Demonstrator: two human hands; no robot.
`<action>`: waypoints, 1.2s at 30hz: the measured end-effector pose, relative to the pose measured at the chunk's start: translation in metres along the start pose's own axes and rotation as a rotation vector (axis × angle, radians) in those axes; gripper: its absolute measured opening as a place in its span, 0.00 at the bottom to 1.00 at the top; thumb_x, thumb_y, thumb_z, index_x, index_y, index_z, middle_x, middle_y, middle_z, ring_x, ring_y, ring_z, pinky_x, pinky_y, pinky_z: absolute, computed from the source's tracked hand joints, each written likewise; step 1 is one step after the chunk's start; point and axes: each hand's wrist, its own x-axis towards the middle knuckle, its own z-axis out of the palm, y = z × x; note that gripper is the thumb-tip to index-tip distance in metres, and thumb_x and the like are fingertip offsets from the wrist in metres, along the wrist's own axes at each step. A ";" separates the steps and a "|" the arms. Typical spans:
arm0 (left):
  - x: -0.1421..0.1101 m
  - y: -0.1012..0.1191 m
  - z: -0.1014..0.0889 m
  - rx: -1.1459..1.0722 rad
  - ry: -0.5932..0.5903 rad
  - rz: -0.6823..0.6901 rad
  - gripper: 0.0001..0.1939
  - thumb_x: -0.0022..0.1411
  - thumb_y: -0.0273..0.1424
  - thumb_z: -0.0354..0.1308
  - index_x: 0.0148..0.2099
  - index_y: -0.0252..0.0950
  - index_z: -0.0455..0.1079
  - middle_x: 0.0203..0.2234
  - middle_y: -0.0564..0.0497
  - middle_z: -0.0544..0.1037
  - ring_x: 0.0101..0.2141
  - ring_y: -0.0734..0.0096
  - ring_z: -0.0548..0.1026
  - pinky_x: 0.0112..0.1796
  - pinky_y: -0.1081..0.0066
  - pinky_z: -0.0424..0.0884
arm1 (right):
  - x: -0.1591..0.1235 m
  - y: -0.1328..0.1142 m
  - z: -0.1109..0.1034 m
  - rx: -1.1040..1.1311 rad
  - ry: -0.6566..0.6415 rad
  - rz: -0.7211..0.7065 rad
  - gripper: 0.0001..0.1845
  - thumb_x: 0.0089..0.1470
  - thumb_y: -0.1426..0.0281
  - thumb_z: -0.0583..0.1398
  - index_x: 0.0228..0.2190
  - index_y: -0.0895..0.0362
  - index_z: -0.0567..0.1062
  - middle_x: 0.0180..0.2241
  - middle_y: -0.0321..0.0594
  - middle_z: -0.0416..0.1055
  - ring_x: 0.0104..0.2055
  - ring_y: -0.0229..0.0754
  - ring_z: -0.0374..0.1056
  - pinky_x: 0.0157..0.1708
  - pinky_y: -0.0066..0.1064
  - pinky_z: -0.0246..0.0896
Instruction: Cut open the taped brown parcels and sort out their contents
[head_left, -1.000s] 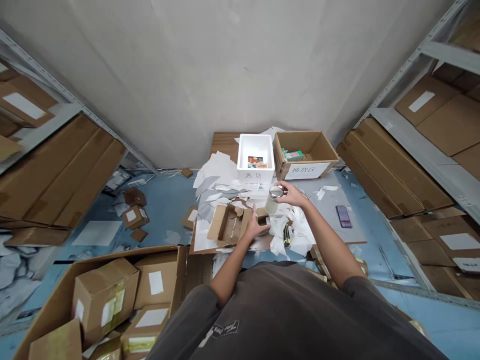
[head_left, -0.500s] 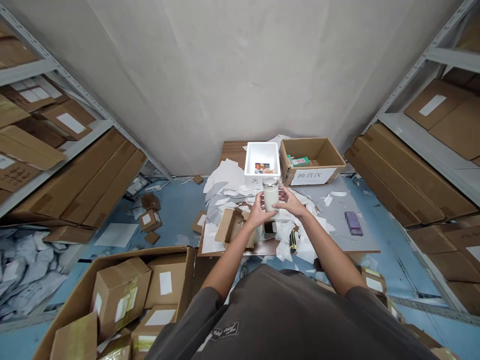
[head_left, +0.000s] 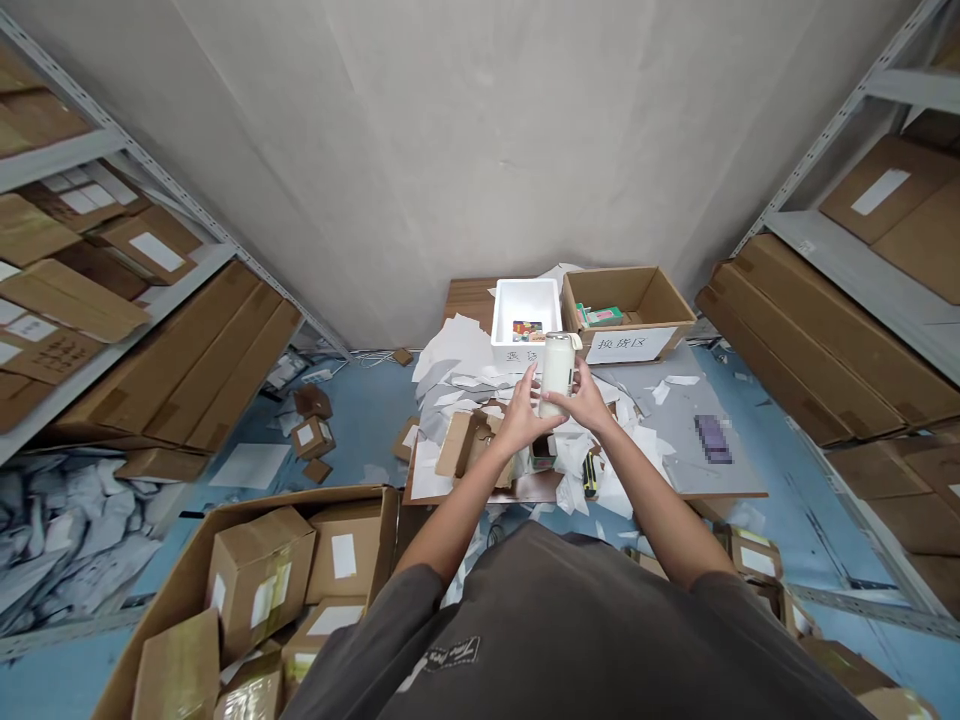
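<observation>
Between my two hands, above the littered table, is a white bottle (head_left: 556, 370) with a metal-looking rim and a small cream loop at the top right. It stands nearly upright. My left hand (head_left: 521, 418) closes around its lower left side. My right hand (head_left: 587, 402) grips it from the right, fingers across the lower part. Below lie an opened cardboard box (head_left: 459, 445), a small dark-mouthed box (head_left: 543, 451) and a yellow-and-black utility knife (head_left: 590, 476) on torn paper.
Behind the bottle stand a white foam box (head_left: 525, 290) with a colourful packet and a labelled carton (head_left: 679, 318) with a green box. A blurred purple item (head_left: 712, 438) lies at the table's right. A large carton of parcels (head_left: 214, 525) stands left; shelves (head_left: 217, 255) flank both sides.
The bottle has turned and tipped in my hands, so its side loop now shows more clearly at the right. Both hands still hold it. The view has shifted slightly.
</observation>
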 end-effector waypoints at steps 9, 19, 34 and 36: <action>-0.003 0.017 -0.005 -0.036 0.002 0.011 0.65 0.51 0.42 0.80 0.81 0.47 0.44 0.67 0.37 0.67 0.60 0.46 0.73 0.57 0.51 0.75 | -0.007 0.001 -0.002 -0.052 -0.009 0.004 0.68 0.42 0.57 0.77 0.75 0.45 0.49 0.57 0.49 0.74 0.52 0.56 0.76 0.55 0.54 0.73; -0.002 0.015 -0.001 -0.065 -0.029 -0.026 0.68 0.48 0.43 0.81 0.81 0.47 0.45 0.67 0.37 0.67 0.60 0.46 0.73 0.58 0.52 0.73 | -0.011 -0.007 0.006 -0.051 0.037 -0.034 0.66 0.43 0.56 0.78 0.74 0.45 0.51 0.59 0.50 0.72 0.58 0.59 0.74 0.57 0.53 0.73; 0.002 0.013 -0.001 -0.197 -0.068 -0.034 0.59 0.55 0.42 0.76 0.80 0.47 0.48 0.63 0.38 0.69 0.55 0.52 0.76 0.54 0.53 0.77 | -0.013 0.003 -0.002 0.000 -0.035 0.005 0.66 0.43 0.59 0.76 0.75 0.45 0.51 0.59 0.50 0.72 0.55 0.57 0.74 0.54 0.52 0.73; 0.001 0.015 0.000 -0.104 -0.045 0.009 0.61 0.53 0.42 0.78 0.80 0.47 0.49 0.66 0.37 0.67 0.61 0.47 0.73 0.59 0.50 0.73 | -0.013 0.003 -0.001 -0.050 0.033 -0.001 0.67 0.42 0.59 0.77 0.75 0.45 0.52 0.59 0.50 0.72 0.55 0.58 0.74 0.56 0.53 0.72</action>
